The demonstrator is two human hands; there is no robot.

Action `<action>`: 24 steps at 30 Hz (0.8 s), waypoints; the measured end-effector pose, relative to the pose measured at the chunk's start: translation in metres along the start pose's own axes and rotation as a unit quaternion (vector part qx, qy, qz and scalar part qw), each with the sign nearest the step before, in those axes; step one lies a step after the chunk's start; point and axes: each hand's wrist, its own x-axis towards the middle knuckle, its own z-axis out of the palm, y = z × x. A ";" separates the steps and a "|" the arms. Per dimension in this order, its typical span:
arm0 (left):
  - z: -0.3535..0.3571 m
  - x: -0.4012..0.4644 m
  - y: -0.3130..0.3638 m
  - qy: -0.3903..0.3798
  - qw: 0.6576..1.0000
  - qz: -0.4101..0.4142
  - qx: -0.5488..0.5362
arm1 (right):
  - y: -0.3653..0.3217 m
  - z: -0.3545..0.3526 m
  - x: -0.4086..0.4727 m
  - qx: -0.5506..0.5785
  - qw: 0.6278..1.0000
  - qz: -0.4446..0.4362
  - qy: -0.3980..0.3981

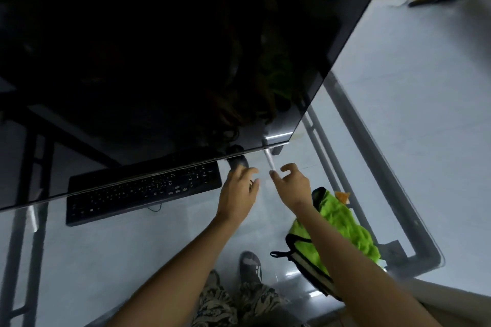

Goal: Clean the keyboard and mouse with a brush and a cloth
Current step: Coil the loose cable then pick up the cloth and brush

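Note:
A black keyboard [143, 191] lies on the glass desk, its far edge hidden under the monitor's lower edge. The black mouse [237, 163] sits just right of it, half covered by the monitor. My left hand [237, 190] reaches to the mouse with fingers stretched, the fingertips at its near side. A thin pale brush handle [270, 161] lies right of the mouse, its far end hidden by the monitor. My right hand [291, 184] hovers at the near end, index tip touching it, thumb apart and loosely curved. A green cloth [342, 223] lies at the right.
A large dark monitor [159, 61] leans over the far half of the glass desk [119, 247]. The green cloth lies on a black-edged pouch [305, 257] beside my right forearm. The desk's grey metal frame [372, 172] runs along the right side. My legs and shoe show through the glass.

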 end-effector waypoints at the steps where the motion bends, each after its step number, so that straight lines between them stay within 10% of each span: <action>1: 0.006 0.004 0.013 -0.025 1.000 0.013 -0.008 | 0.004 -0.017 0.001 0.009 1.000 0.004 0.025; 7: 0.075 0.014 0.079 -0.215 0.975 -0.043 -0.017 | 0.073 -0.118 0.007 0.068 0.980 0.108 0.153; 14: 0.125 -0.002 0.125 -0.256 0.952 -0.155 0.068 | 0.161 -0.155 -0.016 0.081 0.960 0.207 0.171; 24: 0.091 -0.003 0.128 -0.437 0.873 -0.122 -0.179 | 0.179 -0.138 -0.015 0.087 0.968 0.189 0.137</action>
